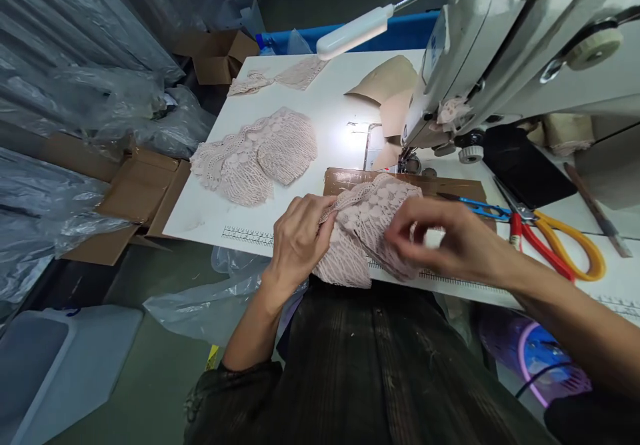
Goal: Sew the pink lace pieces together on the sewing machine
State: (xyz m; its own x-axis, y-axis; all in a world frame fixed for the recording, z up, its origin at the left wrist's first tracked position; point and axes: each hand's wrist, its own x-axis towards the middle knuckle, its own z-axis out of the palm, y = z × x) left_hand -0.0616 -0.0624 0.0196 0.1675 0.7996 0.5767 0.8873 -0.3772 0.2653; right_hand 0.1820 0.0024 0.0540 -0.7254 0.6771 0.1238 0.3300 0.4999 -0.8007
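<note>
My left hand (301,235) pinches the edge of a pale pink lace piece (377,208) between thumb and fingers. This lace lies bunched at the table's front edge, partly over a brown plate (345,178). At the lace's right side is my right hand (433,231), its thumb and fingertips brought together in a pinch. Its fingertips are a little blurred, and what they hold, if anything, cannot be made out. Another scalloped lace piece (287,145) lies flat on the white table to the left. Just beyond my hands is the sewing machine's needle area (404,159).
Blue-handled snips (483,208) and scissors with yellow and red handles (575,245) lie right of my right hand. A white lamp (355,31) hangs over the table (330,125). Paper patterns (390,85) and more lace (300,73) lie at the back. Cardboard boxes (137,188) stand left.
</note>
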